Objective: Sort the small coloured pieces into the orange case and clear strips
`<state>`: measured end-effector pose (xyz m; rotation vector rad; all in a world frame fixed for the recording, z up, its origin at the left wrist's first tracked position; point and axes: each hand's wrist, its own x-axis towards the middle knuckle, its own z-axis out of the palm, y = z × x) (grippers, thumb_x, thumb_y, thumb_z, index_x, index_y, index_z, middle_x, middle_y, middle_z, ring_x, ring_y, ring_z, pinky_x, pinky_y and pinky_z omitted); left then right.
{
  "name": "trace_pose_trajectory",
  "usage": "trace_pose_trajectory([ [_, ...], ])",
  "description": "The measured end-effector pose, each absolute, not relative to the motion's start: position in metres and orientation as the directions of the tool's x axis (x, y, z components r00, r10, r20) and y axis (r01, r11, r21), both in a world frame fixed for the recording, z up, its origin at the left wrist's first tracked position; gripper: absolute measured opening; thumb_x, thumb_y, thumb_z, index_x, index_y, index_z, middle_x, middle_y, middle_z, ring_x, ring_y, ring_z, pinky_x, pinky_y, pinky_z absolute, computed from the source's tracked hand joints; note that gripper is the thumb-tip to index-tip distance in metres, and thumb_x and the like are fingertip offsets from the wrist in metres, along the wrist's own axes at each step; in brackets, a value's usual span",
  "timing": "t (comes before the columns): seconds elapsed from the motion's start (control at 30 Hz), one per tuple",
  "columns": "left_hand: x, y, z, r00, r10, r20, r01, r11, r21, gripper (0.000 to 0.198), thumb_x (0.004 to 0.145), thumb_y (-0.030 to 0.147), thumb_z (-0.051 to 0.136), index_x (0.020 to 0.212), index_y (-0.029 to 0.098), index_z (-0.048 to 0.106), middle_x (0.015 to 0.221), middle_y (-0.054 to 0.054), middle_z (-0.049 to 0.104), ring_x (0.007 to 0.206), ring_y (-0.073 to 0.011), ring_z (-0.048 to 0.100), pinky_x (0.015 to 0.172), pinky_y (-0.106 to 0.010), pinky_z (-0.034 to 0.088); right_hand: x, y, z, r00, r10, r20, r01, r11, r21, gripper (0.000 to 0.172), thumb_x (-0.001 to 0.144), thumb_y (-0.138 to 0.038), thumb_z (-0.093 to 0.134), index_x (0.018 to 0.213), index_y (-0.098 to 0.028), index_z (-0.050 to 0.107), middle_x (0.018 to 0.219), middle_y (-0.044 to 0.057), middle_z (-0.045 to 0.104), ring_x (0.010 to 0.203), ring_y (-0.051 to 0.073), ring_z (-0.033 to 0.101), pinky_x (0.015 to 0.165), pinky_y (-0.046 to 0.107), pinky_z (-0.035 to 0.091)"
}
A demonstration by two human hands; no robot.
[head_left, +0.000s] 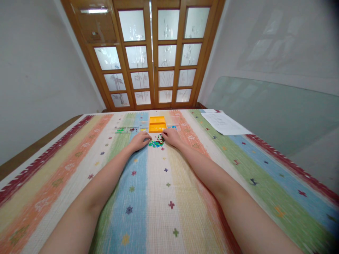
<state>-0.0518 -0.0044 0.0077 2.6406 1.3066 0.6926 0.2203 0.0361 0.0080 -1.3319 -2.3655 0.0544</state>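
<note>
A small pile of green, blue and dark red pieces (156, 144) lies on the striped cloth between my hands. At its left edge is my left hand (140, 141), fingers curled and closed toward the pieces. My right hand (171, 137) rests at the pile's right side, thumb and fingers pinched together over the dark pieces. Whatever either hand holds is too small or hidden to make out. Just beyond stands an open orange box (157, 120), with a few pale bits in its near half.
Clear containers left of the box hold green pieces (120, 130), dark red pieces (132, 129) and yellow pieces (143, 129). Blue pieces (172, 127) sit to its right. White paper sheets (225, 122) lie at the table's far right. Wooden glass doors (153, 70) stand behind the table.
</note>
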Motion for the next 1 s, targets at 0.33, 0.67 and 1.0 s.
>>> trace_pose_trajectory([
  [0.33, -0.053, -0.001, 0.005, 0.486, 0.805, 0.34, 0.741, -0.586, 0.328, 0.017, 0.095, 0.025, 0.062, 0.098, 0.023, 0.079, 0.105, -0.01, 0.075, 0.108, -0.028, 0.066, 0.102, -0.042, 0.049, 0.22, 0.035, 0.009, -0.453, 0.819, 0.353, 0.797, 0.549, -0.251, 0.029, 0.107, -0.031, 0.055, 0.099, -0.019, 0.08, 0.104, 0.01, 0.079, 0.096, 0.023, 0.066, 0.083, 0.031, 0.04],
  [0.67, -0.06, 0.005, -0.001, 0.474, 0.813, 0.339, 0.742, -0.576, 0.343, 0.014, 0.093, 0.03, 0.063, 0.088, 0.022, 0.073, 0.095, -0.008, 0.074, 0.096, -0.0263, 0.065, 0.092, -0.039, 0.048, 0.201, 0.014, 0.018, -0.605, 0.68, 0.413, 0.66, 0.719, -0.216, 0.024, 0.106, -0.03, 0.06, 0.114, -0.02, 0.08, 0.112, 0.012, 0.076, 0.108, 0.027, 0.061, 0.098, 0.038, 0.04],
  [1.0, -0.074, 0.012, -0.008, 0.359, 0.867, 0.345, 0.792, -0.479, 0.38, 0.015, 0.091, 0.031, 0.063, 0.086, 0.022, 0.074, 0.09, -0.008, 0.072, 0.09, -0.0248, 0.063, 0.086, -0.037, 0.048, 0.182, -0.005, 0.013, -0.772, 0.497, 0.396, 0.483, 0.864, -0.141, 0.028, 0.106, -0.034, 0.063, 0.129, -0.023, 0.076, 0.124, 0.012, 0.073, 0.119, 0.027, 0.059, 0.107, 0.044, 0.041],
])
